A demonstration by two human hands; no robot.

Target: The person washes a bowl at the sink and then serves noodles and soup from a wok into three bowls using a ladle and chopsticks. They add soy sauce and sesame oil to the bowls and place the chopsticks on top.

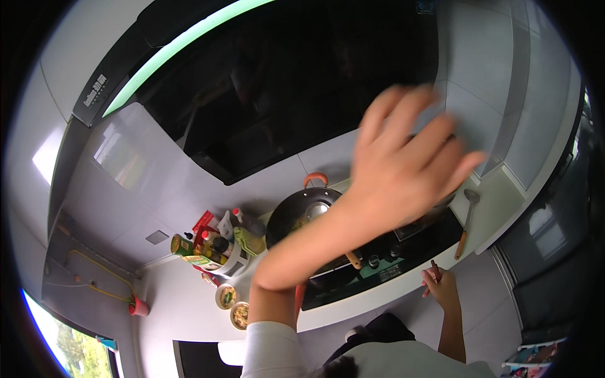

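Note:
My left hand point(401, 156) is raised high across the view, blurred, with its fingers apart and nothing visible in them. Its forearm crosses over a dark wok point(288, 212) on the black glass stove point(331, 290) and hides part of it. Inside the wok rests a metal ladle point(317, 209); some food shows beside it. A wooden handle point(353, 260) juts out below my forearm. Low at the counter's front edge, my right hand point(445, 288) grips thin brown sticks point(435, 270), which look like chopsticks. Behind my left hand a second pan point(432, 212) is mostly hidden.
A spatula point(469, 219) with a wooden handle lies on the right counter. Left of the wok, a white caddy point(235, 264) holds several sauce bottles. Two bowls of food point(227, 296) stand nearer me. Overhead hangs a black range hood point(293, 85).

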